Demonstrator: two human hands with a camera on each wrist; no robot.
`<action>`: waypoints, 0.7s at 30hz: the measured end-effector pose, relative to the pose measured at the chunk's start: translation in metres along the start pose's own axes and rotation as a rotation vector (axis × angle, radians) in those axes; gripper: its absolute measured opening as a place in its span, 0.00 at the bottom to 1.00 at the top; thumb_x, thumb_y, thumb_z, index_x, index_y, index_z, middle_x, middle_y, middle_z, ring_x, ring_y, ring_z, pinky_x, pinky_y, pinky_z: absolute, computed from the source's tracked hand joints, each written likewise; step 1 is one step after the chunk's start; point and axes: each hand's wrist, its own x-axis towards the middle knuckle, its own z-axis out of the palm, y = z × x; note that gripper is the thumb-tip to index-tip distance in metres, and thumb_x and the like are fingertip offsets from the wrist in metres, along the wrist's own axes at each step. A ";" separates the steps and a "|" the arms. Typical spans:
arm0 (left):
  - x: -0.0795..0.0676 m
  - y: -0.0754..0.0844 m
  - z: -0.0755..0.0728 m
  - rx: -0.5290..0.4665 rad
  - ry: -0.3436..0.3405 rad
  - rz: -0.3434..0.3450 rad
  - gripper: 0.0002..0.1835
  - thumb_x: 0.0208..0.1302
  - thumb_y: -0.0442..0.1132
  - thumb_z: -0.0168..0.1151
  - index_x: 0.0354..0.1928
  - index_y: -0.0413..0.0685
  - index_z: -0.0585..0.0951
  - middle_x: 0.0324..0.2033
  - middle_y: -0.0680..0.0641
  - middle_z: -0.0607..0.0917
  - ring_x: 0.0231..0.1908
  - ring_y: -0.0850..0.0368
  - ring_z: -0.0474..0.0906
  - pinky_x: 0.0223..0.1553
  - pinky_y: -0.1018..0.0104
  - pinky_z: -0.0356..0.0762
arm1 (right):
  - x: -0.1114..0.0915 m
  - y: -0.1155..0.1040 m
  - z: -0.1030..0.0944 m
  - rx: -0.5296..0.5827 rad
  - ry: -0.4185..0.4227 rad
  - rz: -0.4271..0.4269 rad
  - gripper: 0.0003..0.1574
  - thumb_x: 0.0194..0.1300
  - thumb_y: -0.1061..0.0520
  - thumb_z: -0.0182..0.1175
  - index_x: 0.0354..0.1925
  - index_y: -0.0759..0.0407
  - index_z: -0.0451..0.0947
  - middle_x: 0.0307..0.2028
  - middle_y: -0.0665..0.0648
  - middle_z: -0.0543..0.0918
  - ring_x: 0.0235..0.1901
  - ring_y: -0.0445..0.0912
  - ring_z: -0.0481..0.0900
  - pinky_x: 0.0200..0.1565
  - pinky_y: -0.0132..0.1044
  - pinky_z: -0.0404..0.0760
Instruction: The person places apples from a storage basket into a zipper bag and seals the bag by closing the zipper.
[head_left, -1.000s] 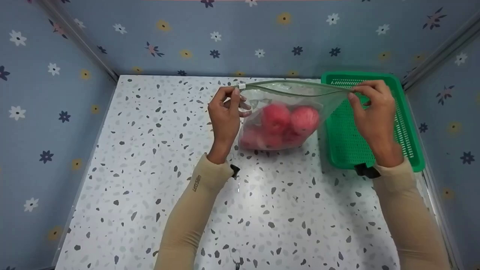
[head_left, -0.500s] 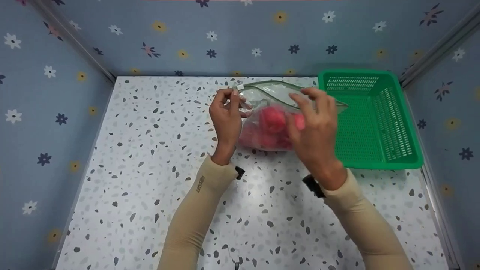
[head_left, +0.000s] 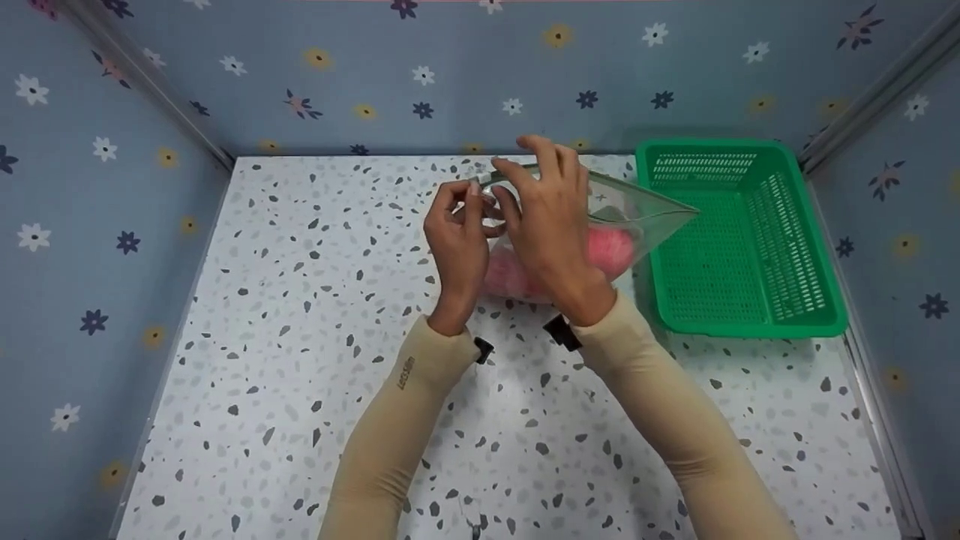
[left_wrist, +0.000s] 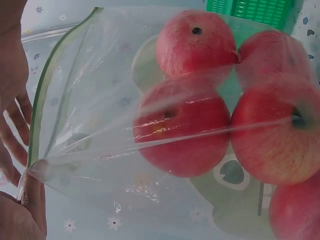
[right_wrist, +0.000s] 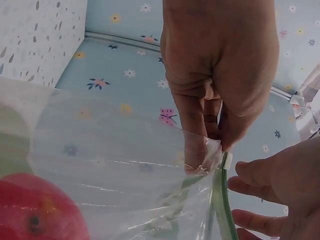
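Observation:
A clear zip bag (head_left: 651, 208) with a green zip edge (left_wrist: 41, 102) stands on the table, several red apples (left_wrist: 182, 131) inside it. My left hand (head_left: 459, 236) pinches the bag's left top corner between thumb and fingers. Right beside that corner is a small white slider (right_wrist: 228, 161) on the zip. Over the bag's mouth, my right hand (head_left: 551, 217) spreads its fingers, with fingertips (right_wrist: 245, 172) close to the slider. In the head view it covers part of the apples. The bag's mouth gapes toward its right end.
A green plastic basket (head_left: 832, 300) stands at the right of the speckled table (head_left: 300, 337), just past the bag's right corner. Flowered blue walls (head_left: 360, 67) enclose the table at the back and both sides.
My right hand has let go of the bag's right corner and moved left across the bag to the slider end. The left hand keeps its pinch on the left corner.

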 end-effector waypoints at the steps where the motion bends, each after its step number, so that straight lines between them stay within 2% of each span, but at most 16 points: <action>1: -0.001 0.000 0.000 0.005 -0.002 0.001 0.09 0.82 0.33 0.53 0.46 0.33 0.80 0.38 0.40 0.83 0.30 0.55 0.87 0.28 0.59 0.89 | 0.001 0.000 0.001 0.005 -0.001 -0.001 0.17 0.79 0.54 0.61 0.59 0.55 0.87 0.67 0.63 0.76 0.63 0.60 0.69 0.67 0.56 0.66; 8: -0.004 0.002 0.001 0.003 -0.019 0.006 0.09 0.82 0.32 0.52 0.48 0.33 0.80 0.40 0.39 0.83 0.32 0.54 0.87 0.30 0.58 0.89 | 0.004 0.001 0.008 0.030 0.004 0.016 0.14 0.79 0.53 0.62 0.53 0.55 0.91 0.66 0.60 0.78 0.62 0.58 0.69 0.67 0.54 0.65; 15: -0.004 0.001 0.002 -0.019 -0.014 -0.001 0.09 0.82 0.33 0.53 0.47 0.33 0.80 0.39 0.35 0.81 0.31 0.54 0.87 0.30 0.58 0.90 | 0.008 0.005 0.007 0.062 0.050 -0.002 0.12 0.76 0.52 0.65 0.45 0.55 0.92 0.64 0.60 0.80 0.63 0.58 0.70 0.68 0.53 0.65; 21: -0.005 0.001 0.002 -0.045 -0.010 -0.003 0.10 0.82 0.33 0.53 0.46 0.31 0.79 0.37 0.37 0.81 0.30 0.54 0.86 0.30 0.58 0.89 | 0.009 0.008 0.007 0.069 0.063 -0.018 0.12 0.75 0.51 0.65 0.44 0.55 0.93 0.64 0.60 0.79 0.64 0.59 0.68 0.69 0.53 0.64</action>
